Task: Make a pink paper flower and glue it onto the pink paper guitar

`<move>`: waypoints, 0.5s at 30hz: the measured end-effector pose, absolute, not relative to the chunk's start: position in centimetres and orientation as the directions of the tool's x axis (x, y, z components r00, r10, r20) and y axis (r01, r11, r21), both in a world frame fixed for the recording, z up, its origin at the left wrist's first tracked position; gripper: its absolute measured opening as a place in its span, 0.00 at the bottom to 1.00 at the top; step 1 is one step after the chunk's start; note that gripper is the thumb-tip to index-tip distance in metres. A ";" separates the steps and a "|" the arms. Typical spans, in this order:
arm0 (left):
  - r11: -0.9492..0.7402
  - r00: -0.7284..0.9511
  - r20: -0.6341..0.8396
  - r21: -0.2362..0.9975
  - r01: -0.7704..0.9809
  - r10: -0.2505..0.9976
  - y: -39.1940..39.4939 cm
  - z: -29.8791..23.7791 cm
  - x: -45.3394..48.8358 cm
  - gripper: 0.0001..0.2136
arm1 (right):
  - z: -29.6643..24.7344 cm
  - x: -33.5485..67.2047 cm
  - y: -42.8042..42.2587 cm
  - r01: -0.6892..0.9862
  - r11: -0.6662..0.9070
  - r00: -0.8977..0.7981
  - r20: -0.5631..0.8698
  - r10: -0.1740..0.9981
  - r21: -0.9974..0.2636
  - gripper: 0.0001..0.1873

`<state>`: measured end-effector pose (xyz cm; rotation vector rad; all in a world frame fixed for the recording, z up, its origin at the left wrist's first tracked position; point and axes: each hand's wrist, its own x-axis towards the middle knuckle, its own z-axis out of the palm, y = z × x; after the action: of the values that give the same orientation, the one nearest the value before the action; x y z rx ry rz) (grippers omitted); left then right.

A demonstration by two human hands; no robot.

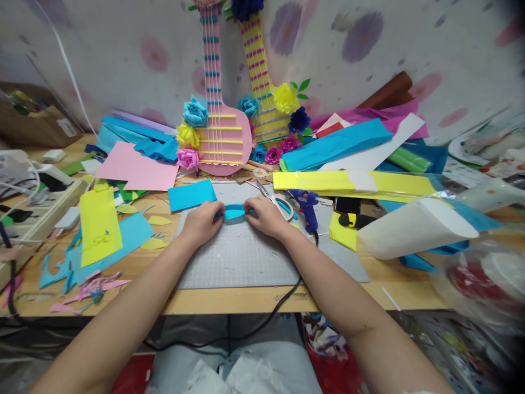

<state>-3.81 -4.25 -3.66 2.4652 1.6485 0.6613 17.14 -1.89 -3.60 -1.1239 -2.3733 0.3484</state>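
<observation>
A narrow strip of blue paper (234, 211) spans the gap between my two hands, just above the grey cutting mat (229, 257). My left hand (205, 221) pinches its left end, and my right hand (264, 215) grips the right end; the fingertips are partly hidden. Behind my left hand lies a flat blue paper rectangle (192, 195). White-handled scissors (283, 207) rest beside my right hand, partly covered by it. Farther right is a blue glue gun (307, 210), its cord running down toward the table's front edge.
Two paper guitars with paper flowers, one pink (225, 134) and one yellow (258, 71), lean on the wall. Paper scraps (92, 287) litter the left side. A long yellow paper pack (394, 186) and a white roll (410, 232) occupy the right.
</observation>
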 end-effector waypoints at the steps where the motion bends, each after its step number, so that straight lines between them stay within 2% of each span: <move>1: -0.409 0.330 0.277 0.314 0.857 0.903 -4.3 -3.7 -3.8 0.08 | -3.7 17.2 -1.8 0.647 0.626 -0.540 0.318 0.779 -0.435 0.08; 8: -0.434 0.368 0.242 0.340 0.834 0.898 -4.5 -3.7 -3.9 0.07 | -4.3 17.3 -1.7 0.652 0.578 -0.515 0.272 0.813 -0.492 0.08; 12: -0.405 0.329 0.246 0.404 0.820 0.912 -4.3 -3.9 -4.1 0.05 | -4.2 17.1 -1.7 0.674 0.546 -0.490 0.251 0.835 -0.498 0.04; 15: -0.357 0.272 0.240 0.477 0.803 0.932 -4.1 -4.1 -4.1 0.06 | -4.3 16.8 -1.7 0.700 0.502 -0.441 0.245 0.863 -0.508 0.05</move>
<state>-4.10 -4.14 -4.11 2.2828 1.6015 0.7102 16.84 -1.73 -4.30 -1.2838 -2.2743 0.4603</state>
